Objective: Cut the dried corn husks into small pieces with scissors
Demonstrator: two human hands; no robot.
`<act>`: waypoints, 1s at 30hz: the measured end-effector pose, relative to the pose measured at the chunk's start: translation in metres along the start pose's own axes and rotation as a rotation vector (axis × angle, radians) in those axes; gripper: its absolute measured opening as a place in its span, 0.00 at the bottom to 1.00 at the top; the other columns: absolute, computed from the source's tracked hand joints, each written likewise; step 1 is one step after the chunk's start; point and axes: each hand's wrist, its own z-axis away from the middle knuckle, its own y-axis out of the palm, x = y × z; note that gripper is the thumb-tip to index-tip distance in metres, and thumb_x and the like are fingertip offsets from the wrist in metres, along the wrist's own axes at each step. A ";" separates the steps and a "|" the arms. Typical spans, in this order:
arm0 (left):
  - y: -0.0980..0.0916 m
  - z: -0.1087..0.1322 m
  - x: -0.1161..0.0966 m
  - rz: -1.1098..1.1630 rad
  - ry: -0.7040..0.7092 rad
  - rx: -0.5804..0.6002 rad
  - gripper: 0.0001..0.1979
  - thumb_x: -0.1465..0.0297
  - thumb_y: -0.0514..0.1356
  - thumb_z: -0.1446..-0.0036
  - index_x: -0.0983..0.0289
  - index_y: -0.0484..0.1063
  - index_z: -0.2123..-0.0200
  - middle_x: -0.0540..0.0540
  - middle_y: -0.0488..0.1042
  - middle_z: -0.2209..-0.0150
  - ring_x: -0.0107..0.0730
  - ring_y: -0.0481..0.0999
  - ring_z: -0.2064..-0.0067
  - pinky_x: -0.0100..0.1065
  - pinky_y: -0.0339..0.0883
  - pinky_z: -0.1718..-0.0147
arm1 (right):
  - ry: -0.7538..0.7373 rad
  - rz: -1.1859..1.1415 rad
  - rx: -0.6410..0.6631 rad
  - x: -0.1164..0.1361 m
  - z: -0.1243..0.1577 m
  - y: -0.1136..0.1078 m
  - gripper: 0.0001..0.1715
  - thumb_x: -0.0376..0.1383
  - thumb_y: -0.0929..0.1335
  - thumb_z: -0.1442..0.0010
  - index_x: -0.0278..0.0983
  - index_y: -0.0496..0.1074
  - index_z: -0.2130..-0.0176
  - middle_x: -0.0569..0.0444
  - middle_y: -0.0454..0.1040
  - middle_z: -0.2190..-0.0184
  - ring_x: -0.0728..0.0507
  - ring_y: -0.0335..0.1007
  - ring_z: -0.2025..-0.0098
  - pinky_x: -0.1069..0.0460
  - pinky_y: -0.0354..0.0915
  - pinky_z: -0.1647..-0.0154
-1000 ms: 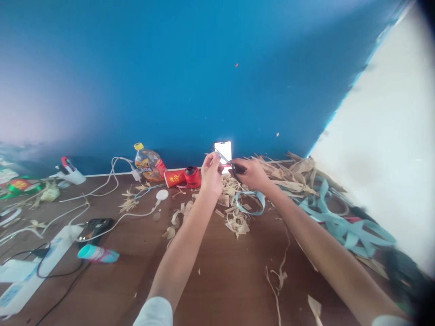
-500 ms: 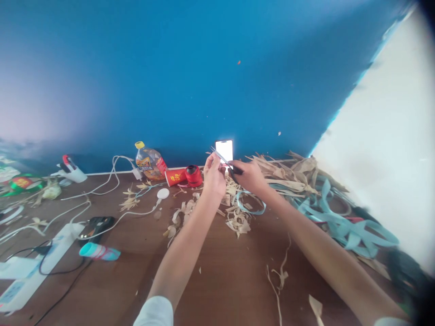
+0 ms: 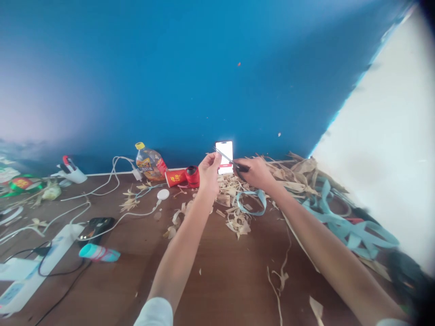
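Note:
My right hand [image 3: 255, 173] grips the black handles of a pair of scissors [image 3: 241, 167], whose thin metal blades point up and to the left. Beside the blade tips, my left hand [image 3: 208, 171] is closed in a pinch; what sits between its fingers is too small to make out. Behind the blades a phone [image 3: 224, 147] with a bright white screen leans against the wall. Dry, pale husk-like scraps [image 3: 239, 222] lie on the table below my hands, together with a loop of light blue ribbon [image 3: 261, 201].
To the left are a plastic bottle [image 3: 149, 163], a red paper cup [image 3: 175, 177], a white charging cable [image 3: 136, 213], a power strip [image 3: 47, 260] and a light blue roll [image 3: 99, 252]. Dry husks [image 3: 301, 171] and tangled blue ribbon [image 3: 360, 233] are heaped at right.
My hands have drawn slightly apart, the left shifting left and the right moving right with the scissors. More of the phone and of the scraps beneath now shows.

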 end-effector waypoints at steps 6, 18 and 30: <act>-0.006 -0.004 -0.008 -0.114 0.061 0.083 0.10 0.63 0.67 0.53 0.64 0.73 0.73 0.49 0.69 0.74 0.21 0.63 0.73 0.27 0.58 0.71 | -0.022 -0.017 0.057 -0.007 -0.001 -0.007 0.13 0.33 0.65 0.48 0.38 0.78 0.63 0.55 0.76 0.75 0.49 0.63 0.77 0.55 0.53 0.74; -0.021 -0.013 -0.023 -0.380 0.133 0.278 0.09 0.63 0.66 0.52 0.64 0.76 0.74 0.51 0.71 0.75 0.26 0.65 0.72 0.29 0.58 0.70 | -0.025 -0.029 0.181 -0.012 -0.002 -0.023 0.15 0.31 0.65 0.49 0.38 0.79 0.63 0.57 0.74 0.77 0.51 0.60 0.77 0.55 0.50 0.75; -0.027 -0.012 -0.043 -0.828 0.135 0.484 0.13 0.61 0.63 0.49 0.66 0.77 0.69 0.55 0.75 0.70 0.30 0.69 0.68 0.33 0.60 0.66 | -0.036 -0.029 0.390 -0.013 -0.002 -0.045 0.18 0.34 0.64 0.45 0.36 0.79 0.58 0.54 0.74 0.77 0.52 0.55 0.78 0.54 0.51 0.75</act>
